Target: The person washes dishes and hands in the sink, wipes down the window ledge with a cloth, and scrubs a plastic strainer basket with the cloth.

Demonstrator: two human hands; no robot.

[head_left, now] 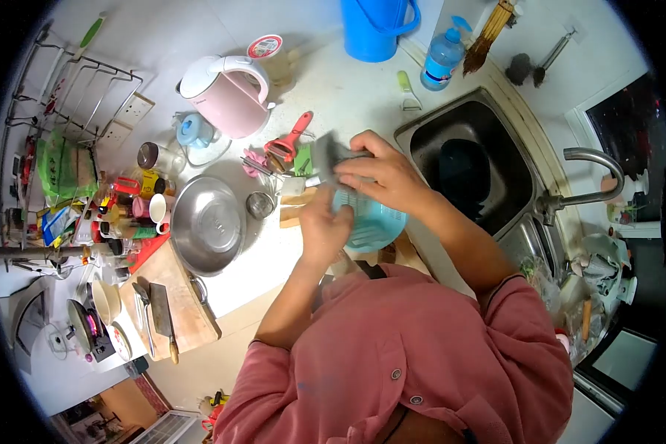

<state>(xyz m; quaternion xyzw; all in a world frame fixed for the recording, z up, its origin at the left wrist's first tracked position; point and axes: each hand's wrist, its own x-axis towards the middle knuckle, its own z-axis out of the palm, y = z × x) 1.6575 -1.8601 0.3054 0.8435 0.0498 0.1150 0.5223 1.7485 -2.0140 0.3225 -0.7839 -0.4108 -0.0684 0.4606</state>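
My right hand (389, 176) is closed, its fingers bent against a grey object (325, 154) that is smeared by motion; its kind cannot be made out. Just below and to the left, my left hand (324, 226) is curled with the thumb raised, and what it grips is hidden. A short white piece (313, 182) shows above the left fingers. Under both hands stands a turquoise slotted basket (381, 231), partly covered by them. Close by on the counter lie a red peeler (297, 133), a green comb-like tool (303, 160) and a small metal strainer (260, 205).
To the left are a steel basin (192, 240) and a cutting board (189, 318) with a cleaver (160, 314). A pink kettle (233, 103) stands behind. The sink (429, 126) with its faucet (596, 194) and a dark basin (464, 177) inside is at the right.
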